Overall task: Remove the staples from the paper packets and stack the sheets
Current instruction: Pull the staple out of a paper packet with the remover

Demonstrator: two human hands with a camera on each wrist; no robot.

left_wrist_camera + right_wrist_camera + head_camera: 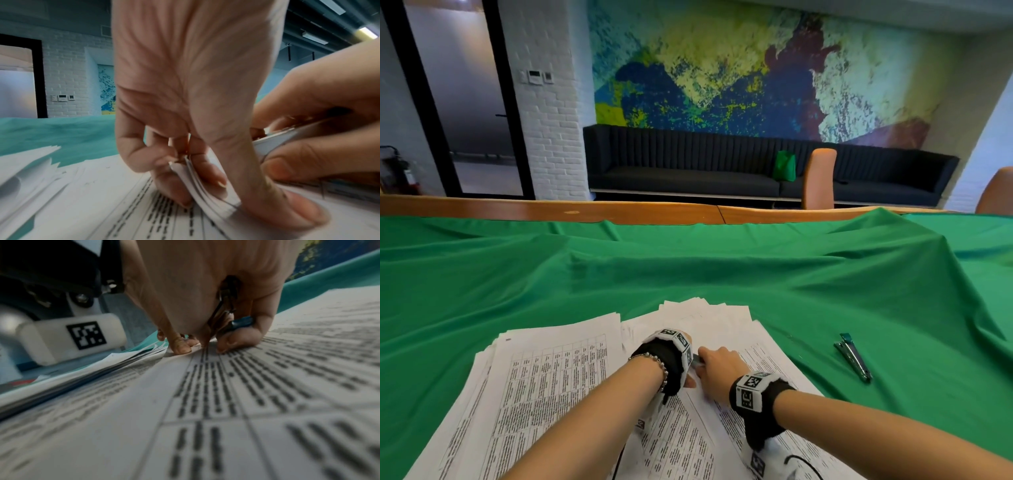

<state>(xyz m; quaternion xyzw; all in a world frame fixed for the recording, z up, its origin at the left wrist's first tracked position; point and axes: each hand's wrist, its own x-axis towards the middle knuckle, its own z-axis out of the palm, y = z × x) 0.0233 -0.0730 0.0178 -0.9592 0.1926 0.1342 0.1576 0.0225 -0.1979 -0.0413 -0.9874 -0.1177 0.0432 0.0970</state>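
Observation:
A printed paper packet (688, 431) lies on the green cloth under both hands. My left hand (690, 381) pinches the packet's lifted corner (207, 188) between thumb and fingers, the sheets bent upward. My right hand (717, 368), just to its right, grips a metal staple remover (287, 138) with a blue end (241, 323). Its working tip points down at the corner and is hidden behind the fingers. No staple can be made out. A stack of printed sheets (544, 377) lies to the left, and a fanned pile (709, 315) sits behind the hands.
A second metal tool with a teal end (854, 358) lies on the cloth to the right of the papers. The green cloth (722, 267) is wrinkled and rises in a fold at the far right. The wooden table edge (619, 210) runs along the back.

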